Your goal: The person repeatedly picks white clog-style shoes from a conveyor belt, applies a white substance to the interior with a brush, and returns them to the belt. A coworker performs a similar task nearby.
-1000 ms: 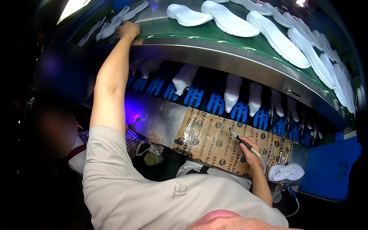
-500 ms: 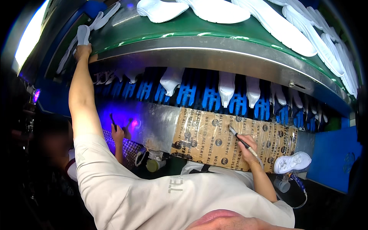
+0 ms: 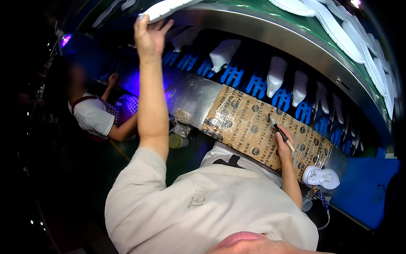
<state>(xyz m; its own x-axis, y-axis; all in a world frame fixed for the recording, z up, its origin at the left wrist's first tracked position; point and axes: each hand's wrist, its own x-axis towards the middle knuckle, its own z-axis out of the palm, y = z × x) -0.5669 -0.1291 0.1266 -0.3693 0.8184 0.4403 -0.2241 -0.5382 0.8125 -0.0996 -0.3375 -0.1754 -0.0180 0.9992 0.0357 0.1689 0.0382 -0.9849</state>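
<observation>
At the upper left, my raised left hand (image 3: 151, 39) grips the end of a white shoe sole (image 3: 167, 9), with its fingertips at the tip and the other fingers partly spread. The sole runs out of view at the top, over the edge of the green belt (image 3: 277, 12). Lower right of centre, my right hand (image 3: 285, 143) is closed round a slim brush (image 3: 282, 133) with a dark and pale handle and a thin tube at its rear. Its tip points away from me, just over a cardboard-covered board (image 3: 239, 122). A white shoe (image 3: 320, 177) lies at the board's right end.
White soles (image 3: 347, 38) crowd the belt at upper right. Below the metal rim (image 3: 270, 34), white shoe-shaped pieces (image 3: 277, 76) hang among blue brackets (image 3: 256, 86). A co-worker (image 3: 97, 114) sits at the left. A green-lidded jar (image 3: 177, 141) stands by the board's left end.
My left hand has come back from the far left with the sole, closer to the middle. The view has turned left. My right hand keeps its hold on the brush over the board.
</observation>
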